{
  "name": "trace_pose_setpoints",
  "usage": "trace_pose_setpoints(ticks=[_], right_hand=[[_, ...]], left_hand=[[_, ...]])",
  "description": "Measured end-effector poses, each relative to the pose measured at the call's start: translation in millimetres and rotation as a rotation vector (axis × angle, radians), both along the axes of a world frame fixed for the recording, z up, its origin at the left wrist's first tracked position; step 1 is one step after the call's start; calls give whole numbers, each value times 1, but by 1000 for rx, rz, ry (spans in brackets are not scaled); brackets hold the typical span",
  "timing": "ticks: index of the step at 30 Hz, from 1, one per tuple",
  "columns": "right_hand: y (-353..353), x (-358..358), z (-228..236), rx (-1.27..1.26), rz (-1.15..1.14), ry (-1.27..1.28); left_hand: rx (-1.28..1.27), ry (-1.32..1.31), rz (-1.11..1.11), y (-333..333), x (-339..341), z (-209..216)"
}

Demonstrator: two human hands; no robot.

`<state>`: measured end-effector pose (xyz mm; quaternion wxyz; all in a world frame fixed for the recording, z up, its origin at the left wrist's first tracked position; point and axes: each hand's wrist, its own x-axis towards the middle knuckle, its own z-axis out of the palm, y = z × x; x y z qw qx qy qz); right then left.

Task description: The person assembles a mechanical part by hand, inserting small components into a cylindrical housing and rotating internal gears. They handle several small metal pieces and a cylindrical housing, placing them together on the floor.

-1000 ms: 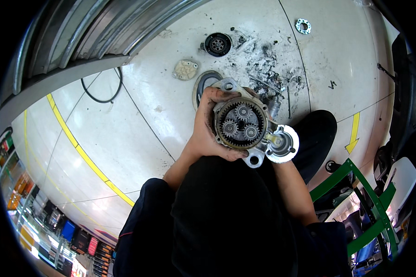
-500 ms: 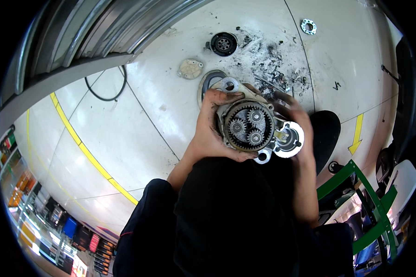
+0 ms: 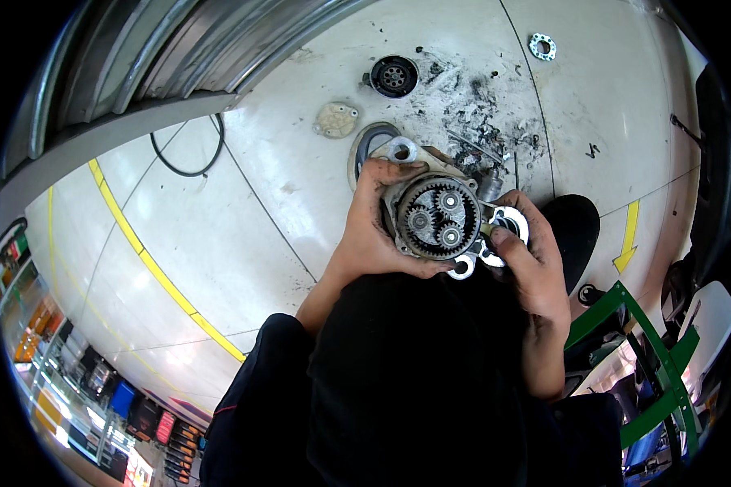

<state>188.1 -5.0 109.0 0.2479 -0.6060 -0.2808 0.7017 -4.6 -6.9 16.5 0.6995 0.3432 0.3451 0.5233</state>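
A metal starter motor housing (image 3: pixel 469 188) is held over my knee, its round open face turned up. Inside a toothed ring sit three small planet gears (image 3: pixel 449 201). My left hand (image 3: pixel 367 235) is wrapped round the housing's left side, thumb near the upper flange (image 3: pixel 402 151) and fingers along the lower edge. My right hand (image 3: pixel 542 268) grips the white-rimmed round side opening (image 3: pixel 510 221), its thumb at the opening and fingers behind it. The thumb tip partly hides the opening, and whatever lies under the right fingers cannot be seen. Dark grease marks both hands.
On the floor lie a black round part (image 3: pixel 394 77), an oval plate (image 3: pixel 336 120), a silver ring (image 3: pixel 542 47) and scattered black debris (image 3: pixel 481 105). A black cable (image 3: pixel 196 174) curves at left. My dark shoe (image 3: pixel 575 231) and a green metal frame (image 3: pixel 638 321) are at right.
My right hand has shifted down and round the side opening. Its thumb now lies at the opening, and the fingers have left the upper right. The left hand keeps its hold.
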Motion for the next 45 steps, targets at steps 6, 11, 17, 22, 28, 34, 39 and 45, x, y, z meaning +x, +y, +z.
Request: trace_pose_setpoints(ticks=[6, 11, 17, 22, 28, 34, 39, 45], right_hand=[[0, 8, -3, -133, -26, 71], [-7, 14, -25, 29, -35, 291], [-22, 13, -71, 309, 226, 62], [-48, -3, -101, 610, 505, -134], [-33, -16, -121, 534, 412, -78], [-27, -26, -130, 457, 362, -49], [-18, -26, -131, 363, 296, 14], [4, 2, -54, -27, -183, 422]], left_hand=[[77, -16, -59, 6, 1, 1], [49, -36, 3, 1, 1, -7], [46, -38, -36, 1, -4, -6], [46, -76, -22, 0, -3, -7], [16, -214, -6, -2, 3, -2], [48, -167, -48, -1, -2, -4], [11, -137, -77, 0, -2, 0], [61, -43, -71, 0, -4, 3]])
